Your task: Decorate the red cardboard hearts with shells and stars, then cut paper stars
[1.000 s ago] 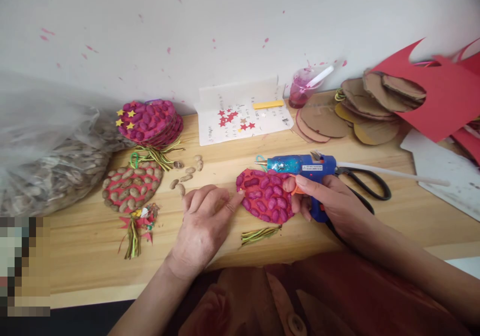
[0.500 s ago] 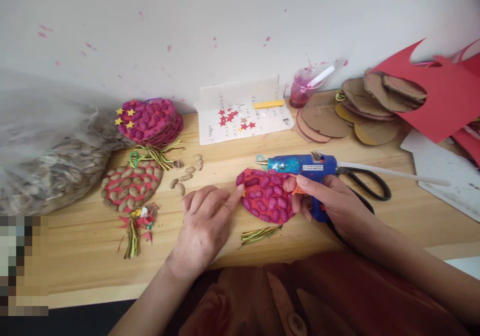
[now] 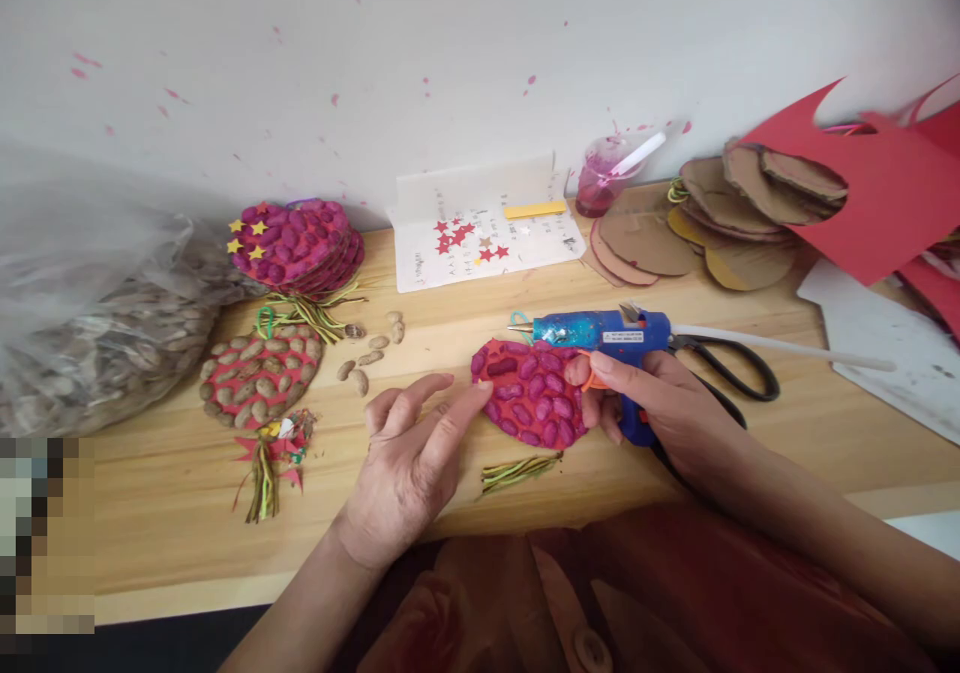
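Note:
A round red disc covered in magenta-painted peanuts (image 3: 536,393) lies on the table in front of me. My left hand (image 3: 412,448) has its fingers apart, and one fingertip presses on the disc's left edge. My right hand (image 3: 645,398) grips a blue glue gun (image 3: 570,330) by its handle, with fingers at the orange trigger. The gun lies over the disc's upper edge, its metal nozzle pointing left, and a white glue stick (image 3: 780,346) sticks out behind. A green and brown yarn tassel (image 3: 521,471) sits just below the disc.
Left are a bag of peanuts (image 3: 112,343), a disc of plain peanuts (image 3: 259,378) and stacked magenta discs (image 3: 292,243). Paper stars lie on a white sheet (image 3: 416,253). A paint cup (image 3: 600,178), cardboard pieces (image 3: 649,243), red paper (image 3: 885,203) and black-handled scissors (image 3: 765,378) stand right.
My left hand has turned and its fingers have spread apart. Its fingertip now covers the spot where a small yellow star showed. The right hand and glue gun stay in place.

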Motion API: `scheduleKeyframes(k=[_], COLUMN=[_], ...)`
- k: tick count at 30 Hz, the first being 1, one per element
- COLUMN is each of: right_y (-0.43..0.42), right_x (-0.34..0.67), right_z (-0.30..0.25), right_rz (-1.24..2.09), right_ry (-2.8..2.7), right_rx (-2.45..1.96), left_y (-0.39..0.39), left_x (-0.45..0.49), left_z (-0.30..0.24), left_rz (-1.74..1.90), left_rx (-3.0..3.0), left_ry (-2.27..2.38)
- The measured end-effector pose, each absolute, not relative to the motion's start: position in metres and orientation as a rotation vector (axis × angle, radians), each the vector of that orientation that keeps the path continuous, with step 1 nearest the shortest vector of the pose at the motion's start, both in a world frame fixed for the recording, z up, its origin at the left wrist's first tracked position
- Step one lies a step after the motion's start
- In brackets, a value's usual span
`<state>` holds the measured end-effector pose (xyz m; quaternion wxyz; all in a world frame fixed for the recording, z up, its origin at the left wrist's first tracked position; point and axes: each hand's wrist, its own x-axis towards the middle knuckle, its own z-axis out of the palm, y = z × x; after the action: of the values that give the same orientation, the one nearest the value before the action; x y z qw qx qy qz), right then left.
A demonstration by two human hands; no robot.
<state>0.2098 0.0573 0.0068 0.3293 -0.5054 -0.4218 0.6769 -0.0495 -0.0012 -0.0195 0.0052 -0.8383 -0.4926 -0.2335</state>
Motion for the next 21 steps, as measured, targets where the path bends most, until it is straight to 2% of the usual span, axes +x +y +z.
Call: scheduleKeyframes(k=[10,21], right_y=[0.0572,0.0569], right_x=[0.2104,0.2099], right_z=[0.0073,0.0056], right_rz=[1.786,1.798], right_ry=[-1.09,-1.085], right_rx=[-1.305,-1.277], left_y=[0.0001,0.0029], left_x=[-0.0492,-0.0489], left_z=[-0.0151,-0.0219], left_rz=[-0.632,-0.683], left_rx=[-2.669,-2.66], left_ry=[-1.386,-1.418])
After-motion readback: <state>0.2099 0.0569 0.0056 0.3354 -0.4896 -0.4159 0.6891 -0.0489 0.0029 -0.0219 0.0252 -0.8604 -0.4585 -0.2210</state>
